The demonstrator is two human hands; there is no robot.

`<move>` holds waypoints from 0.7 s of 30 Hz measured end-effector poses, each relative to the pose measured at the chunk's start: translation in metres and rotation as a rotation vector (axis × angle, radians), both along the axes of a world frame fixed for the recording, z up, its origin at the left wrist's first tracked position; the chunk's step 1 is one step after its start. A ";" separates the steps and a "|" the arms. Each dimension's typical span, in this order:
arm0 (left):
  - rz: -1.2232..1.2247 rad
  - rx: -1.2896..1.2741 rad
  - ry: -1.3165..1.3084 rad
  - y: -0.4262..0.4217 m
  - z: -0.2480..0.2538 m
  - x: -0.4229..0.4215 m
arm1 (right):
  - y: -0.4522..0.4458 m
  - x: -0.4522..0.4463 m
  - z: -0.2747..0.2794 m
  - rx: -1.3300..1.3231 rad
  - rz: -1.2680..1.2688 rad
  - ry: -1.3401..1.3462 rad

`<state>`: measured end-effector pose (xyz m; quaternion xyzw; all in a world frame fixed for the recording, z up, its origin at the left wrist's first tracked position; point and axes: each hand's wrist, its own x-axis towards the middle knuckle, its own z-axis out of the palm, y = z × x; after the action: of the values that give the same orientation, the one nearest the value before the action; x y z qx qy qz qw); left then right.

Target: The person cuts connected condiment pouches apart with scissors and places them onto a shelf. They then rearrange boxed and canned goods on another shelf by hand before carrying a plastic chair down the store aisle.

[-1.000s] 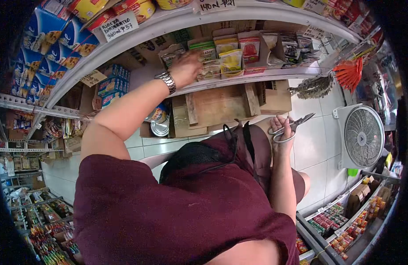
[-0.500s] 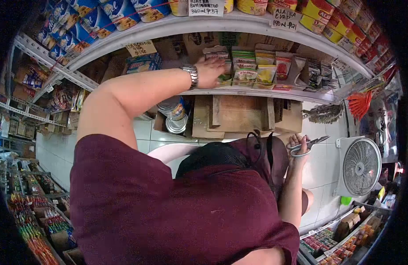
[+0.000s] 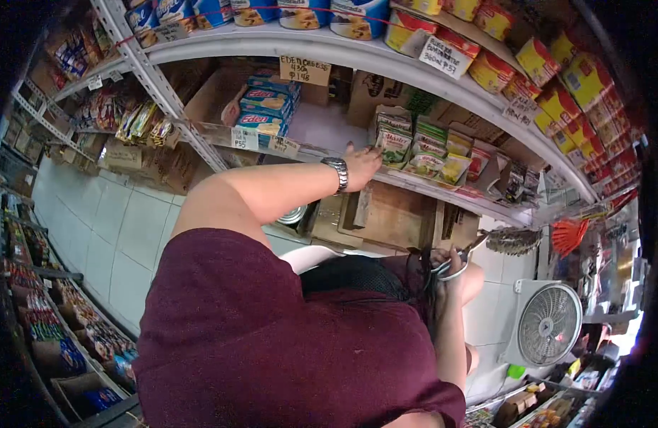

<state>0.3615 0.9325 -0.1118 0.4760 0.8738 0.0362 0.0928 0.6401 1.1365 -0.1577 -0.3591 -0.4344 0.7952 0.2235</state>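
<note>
My left hand [image 3: 362,170], a metal watch [image 3: 336,174] on its wrist, reaches to the shelf's front edge with fingers stretched out. Its fingertips are beside the leftmost green-and-white packets [image 3: 394,146], and I cannot tell whether they touch. My right hand [image 3: 449,262] is lower, near my lap, closed around the light-coloured handles of a pair of scissors [image 3: 454,269]. The blades point up and to the right. To the right of the green packets stand yellow packets [image 3: 455,167] and red packets [image 3: 477,162].
Blue Eden cheese boxes [image 3: 265,114] sit left on the same shelf [image 3: 315,146]. Cans [image 3: 357,18] and yellow-red boxes [image 3: 489,71] fill the shelf above. Below are a cardboard box [image 3: 400,217] and a can [image 3: 293,214]. A white fan [image 3: 550,324] stands at right.
The view has swung left, bringing the Eden boxes into fuller sight. My left hand has moved to the front left of the green packets. My right hand still holds the scissors.
</note>
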 end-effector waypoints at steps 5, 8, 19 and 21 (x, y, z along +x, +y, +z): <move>-0.064 -0.082 -0.019 0.007 0.002 -0.011 | 0.013 0.011 -0.005 -0.161 -0.093 0.145; -0.113 -0.047 0.007 0.005 0.013 -0.007 | 0.023 0.014 -0.023 -0.196 0.017 0.149; -0.026 0.021 0.182 0.016 0.006 0.006 | 0.010 0.029 0.010 -0.276 -0.015 0.314; -0.094 0.090 0.165 0.026 0.050 0.018 | 0.012 0.032 -0.001 -0.307 0.034 0.359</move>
<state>0.3797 0.9587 -0.0618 0.5215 0.8526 0.0316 0.0008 0.6722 1.1488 -0.1588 -0.2344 -0.2676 0.9067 0.2263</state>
